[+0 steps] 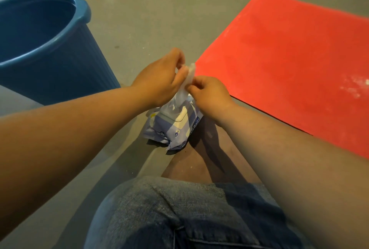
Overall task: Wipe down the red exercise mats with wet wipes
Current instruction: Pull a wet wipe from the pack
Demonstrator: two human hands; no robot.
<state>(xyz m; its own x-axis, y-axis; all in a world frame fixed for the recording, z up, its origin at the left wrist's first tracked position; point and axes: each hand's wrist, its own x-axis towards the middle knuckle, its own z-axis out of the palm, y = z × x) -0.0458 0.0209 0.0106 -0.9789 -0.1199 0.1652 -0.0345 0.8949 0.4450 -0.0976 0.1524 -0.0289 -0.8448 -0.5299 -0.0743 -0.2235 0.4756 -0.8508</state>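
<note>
Might tear or drag extra sheets from the pack (173, 126) on the floor (149, 18) beside the red mat (289, 64), with fingers of left hand (159, 80) and right hand (209, 94) both pinching the wet wipe (189, 74).

Red mat (289, 64), blue ribbed bin (46, 48)

Wipes pack (173, 128): thin plastic film, glossy, crinkled.
Wet wipe (188, 77): soft white cloth-like sheet, matt, at the pack's top.
Red mat (289, 58): right of the pack; smooth, matt, with whitish dusty smears.
Bin (79, 72): left of the pack; blue plastic, slight sheen, ribbed wall.
Floor (149, 8): under the pack; grey, matt, concrete-like.
Denim shorts (179, 208): nearer than the pack; blue woven cloth, coarse.
</note>
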